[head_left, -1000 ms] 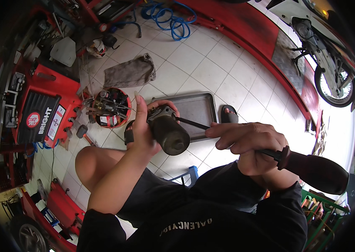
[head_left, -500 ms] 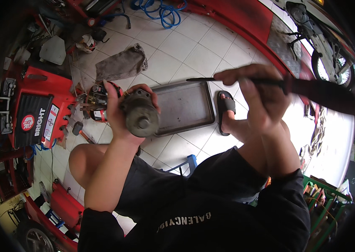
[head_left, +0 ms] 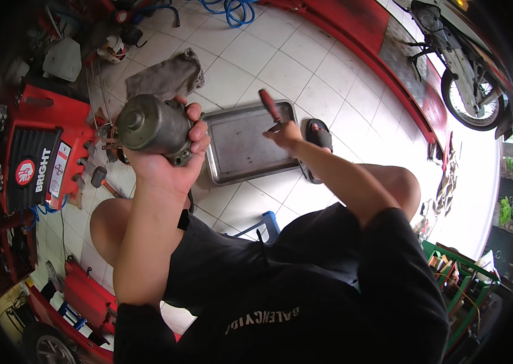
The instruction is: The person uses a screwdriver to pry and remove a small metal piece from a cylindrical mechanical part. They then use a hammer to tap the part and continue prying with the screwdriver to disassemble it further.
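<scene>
My left hand (head_left: pixel 168 173) is raised and wrapped round a grey cylindrical metal motor (head_left: pixel 153 128). The motor's rounded end with a central boss faces the upper left, while its flanged end lies by my fingers. Over the right part of a shallow metal tray (head_left: pixel 239 145), my right hand (head_left: pixel 288 134) is closed on a screwdriver (head_left: pixel 270 104). Its red handle sticks up and away from the fist. The shaft and tip cannot be made out at this angle. The two hands are well apart.
A grey rag (head_left: pixel 165 74) lies on the tiles beyond the tray. At left stand a red machine (head_left: pixel 56 124) and a hammer (head_left: pixel 99 176). A blue frame (head_left: pixel 270 227) is near my legs. A motorcycle (head_left: pixel 464 79) stands far right, above a green rack (head_left: pixel 460 273).
My left hand has shifted left, turning the motor's rounded end from facing me to the upper left. My right hand has dropped away toward the tray, and the screwdriver's handle now points away from me.
</scene>
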The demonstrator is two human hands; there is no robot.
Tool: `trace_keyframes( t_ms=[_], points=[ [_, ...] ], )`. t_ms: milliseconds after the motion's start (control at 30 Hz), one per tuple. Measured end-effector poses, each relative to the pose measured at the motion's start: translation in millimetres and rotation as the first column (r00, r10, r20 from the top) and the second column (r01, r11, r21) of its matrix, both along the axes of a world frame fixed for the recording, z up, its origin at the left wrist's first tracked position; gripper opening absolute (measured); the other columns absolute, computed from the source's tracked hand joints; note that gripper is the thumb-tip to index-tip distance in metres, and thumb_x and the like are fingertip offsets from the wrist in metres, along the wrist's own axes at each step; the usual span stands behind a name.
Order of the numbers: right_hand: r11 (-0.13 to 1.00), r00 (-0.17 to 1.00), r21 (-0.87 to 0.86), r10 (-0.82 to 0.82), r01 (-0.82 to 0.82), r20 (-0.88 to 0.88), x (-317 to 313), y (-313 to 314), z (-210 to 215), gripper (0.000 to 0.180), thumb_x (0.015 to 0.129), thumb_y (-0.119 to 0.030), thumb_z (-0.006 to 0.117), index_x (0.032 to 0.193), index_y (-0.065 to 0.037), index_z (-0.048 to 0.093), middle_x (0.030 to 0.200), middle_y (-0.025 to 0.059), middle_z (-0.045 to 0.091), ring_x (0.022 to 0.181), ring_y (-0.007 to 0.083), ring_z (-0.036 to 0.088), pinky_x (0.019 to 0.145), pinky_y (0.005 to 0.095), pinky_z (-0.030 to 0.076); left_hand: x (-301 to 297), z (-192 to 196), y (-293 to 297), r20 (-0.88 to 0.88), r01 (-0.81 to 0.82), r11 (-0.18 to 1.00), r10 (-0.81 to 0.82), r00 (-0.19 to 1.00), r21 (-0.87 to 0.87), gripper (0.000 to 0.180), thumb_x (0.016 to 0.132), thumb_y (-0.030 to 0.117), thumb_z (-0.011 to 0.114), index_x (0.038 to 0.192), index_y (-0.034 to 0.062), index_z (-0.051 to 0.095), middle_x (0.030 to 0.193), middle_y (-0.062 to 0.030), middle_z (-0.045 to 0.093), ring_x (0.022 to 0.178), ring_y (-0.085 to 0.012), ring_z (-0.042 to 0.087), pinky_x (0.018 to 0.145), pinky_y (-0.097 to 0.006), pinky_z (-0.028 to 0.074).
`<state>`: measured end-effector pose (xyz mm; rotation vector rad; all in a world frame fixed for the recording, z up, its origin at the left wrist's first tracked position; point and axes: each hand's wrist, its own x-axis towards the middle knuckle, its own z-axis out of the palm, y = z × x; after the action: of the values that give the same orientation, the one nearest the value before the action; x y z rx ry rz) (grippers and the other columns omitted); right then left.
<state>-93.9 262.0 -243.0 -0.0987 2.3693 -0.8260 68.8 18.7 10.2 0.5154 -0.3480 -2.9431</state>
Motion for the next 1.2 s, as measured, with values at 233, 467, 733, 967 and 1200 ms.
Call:
trace_keyframes(
  t_ms=[233, 467, 733, 967, 1200],
  points=[
    [0.955, 0.975, 0.278, 0.152, -0.103, -0.161, 19, -43, -142, 0.032, 0.075, -0.031, 0.086, 0.105, -0.022, 0.08, 0.091, 0.0112, 0.076, 0.089, 0.0317, 0.073, 0.086, 0.042, 0.057, -6, 6, -15, 0.027, -0.041, 0.999, 0.041, 0.999, 0.03, 0.06, 0.089, 0.057, 0.053, 0.113, 0.0022, 0.057, 0.095, -0.015, 0.055, 0.069, -0.0249, 0.052, 0.058, -0.033, 0.04],
    [0.98, 0.968, 0.157, 0.156, -0.126, -0.195, 1, -54, -175, 0.029, 0.075, -0.027, 0.084, 0.102, -0.019, 0.079, 0.09, 0.0137, 0.075, 0.09, 0.0342, 0.072, 0.083, 0.0446, 0.055, -10, -2, -34, 0.01, -0.069, 0.995, 0.069, 0.998, 0.069, 0.062, 0.091, 0.058, 0.056, 0.12, 0.0031, 0.056, 0.102, -0.0129, 0.054, 0.07, -0.0231, 0.054, 0.059, -0.032, 0.042],
    [0.99, 0.975, 0.095, 0.116, -0.099, -0.191, 5, -59, -179, 0.028, 0.081, -0.027, 0.076, 0.106, -0.015, 0.077, 0.098, 0.0173, 0.074, 0.096, 0.0393, 0.07, 0.087, 0.0487, 0.055, -15, -8, -37, 0.033, -0.015, 0.993, 0.011, 0.999, 0.113, 0.071, 0.091, 0.068, 0.055, 0.122, 0.004, 0.054, 0.102, -0.0131, 0.055, 0.072, -0.0243, 0.056, 0.06, -0.032, 0.044],
    [0.986, 0.938, -0.018, 0.154, -0.168, -0.311, 2, -51, -160, 0.021, 0.085, -0.023, 0.073, 0.099, -0.007, 0.074, 0.095, 0.0179, 0.074, 0.094, 0.0394, 0.07, 0.084, 0.0482, 0.055, -19, -12, -25, 0.0, 0.08, 0.983, -0.081, 0.997, 0.166, 0.075, 0.091, 0.075, 0.047, 0.111, 0.0039, 0.058, 0.097, -0.013, 0.055, 0.07, -0.0251, 0.055, 0.061, -0.031, 0.042],
    [0.917, 0.872, -0.141, 0.296, -0.374, -0.39, -59, -49, 16, 0.021, 0.079, -0.02, 0.078, 0.094, -0.004, 0.075, 0.086, 0.014, 0.075, 0.08, 0.0273, 0.072, 0.076, 0.0377, 0.055, -13, 3, -5, -0.084, 0.241, 0.967, -0.234, 0.969, 0.082, 0.094, 0.087, 0.089, 0.03, 0.103, 0.0014, 0.061, 0.084, -0.0159, 0.06, 0.058, -0.0273, 0.055, 0.051, -0.034, 0.04]
  ],
)
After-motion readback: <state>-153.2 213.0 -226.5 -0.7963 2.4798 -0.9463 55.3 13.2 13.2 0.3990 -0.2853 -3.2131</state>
